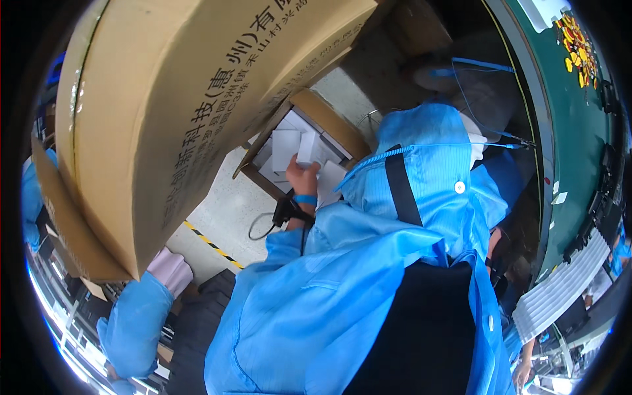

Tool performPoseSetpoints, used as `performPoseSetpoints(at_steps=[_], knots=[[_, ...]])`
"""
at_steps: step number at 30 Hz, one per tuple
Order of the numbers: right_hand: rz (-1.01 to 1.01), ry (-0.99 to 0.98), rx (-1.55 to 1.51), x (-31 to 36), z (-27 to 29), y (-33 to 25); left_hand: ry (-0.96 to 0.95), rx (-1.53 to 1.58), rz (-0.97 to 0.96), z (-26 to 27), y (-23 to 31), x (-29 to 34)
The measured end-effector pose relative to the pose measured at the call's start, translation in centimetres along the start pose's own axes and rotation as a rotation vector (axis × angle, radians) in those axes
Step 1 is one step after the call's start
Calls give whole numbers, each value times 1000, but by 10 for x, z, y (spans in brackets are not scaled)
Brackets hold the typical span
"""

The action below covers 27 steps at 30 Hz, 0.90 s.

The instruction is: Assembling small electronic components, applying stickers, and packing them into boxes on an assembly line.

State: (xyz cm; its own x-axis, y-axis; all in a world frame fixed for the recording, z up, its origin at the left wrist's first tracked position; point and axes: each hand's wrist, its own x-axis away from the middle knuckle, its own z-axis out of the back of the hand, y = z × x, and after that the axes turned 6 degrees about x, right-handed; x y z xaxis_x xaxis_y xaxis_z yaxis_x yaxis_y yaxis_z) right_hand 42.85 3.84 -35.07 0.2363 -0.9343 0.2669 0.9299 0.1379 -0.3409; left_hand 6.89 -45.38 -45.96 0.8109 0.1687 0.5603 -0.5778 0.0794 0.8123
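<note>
L hand (303, 176) has fingers bent narrow round a sm. white box (307, 149), in the open brown carton (331, 110) w/ other white boxes (284, 146). R hand (493, 242) mostly hid; can't tell its fingers.

The pale floor (227, 201) shows to the left of the left hand (303, 178). Yellow and black striped tape (214, 245) is stuck on it, nearer the body than the hand. An open brown box (326, 108) seems to stand on the floor, around the hand. Well to the right of the hand is a green table (569, 138), with little yellow and red bits (577, 52) and black parts (602, 191) on it.
</note>
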Motion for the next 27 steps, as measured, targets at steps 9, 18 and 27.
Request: performPoseSetpoints(at_steps=[9,18,27], knots=[[628,194,174,95,64,-212,17,-459,-826,15,215,76],[391,-893,-1083,150,96,-396,-386,-511,-1614,-96,320,149],[453,-192,-1438,89,163,-361,-951,-361,-2118,-267,371,229]])
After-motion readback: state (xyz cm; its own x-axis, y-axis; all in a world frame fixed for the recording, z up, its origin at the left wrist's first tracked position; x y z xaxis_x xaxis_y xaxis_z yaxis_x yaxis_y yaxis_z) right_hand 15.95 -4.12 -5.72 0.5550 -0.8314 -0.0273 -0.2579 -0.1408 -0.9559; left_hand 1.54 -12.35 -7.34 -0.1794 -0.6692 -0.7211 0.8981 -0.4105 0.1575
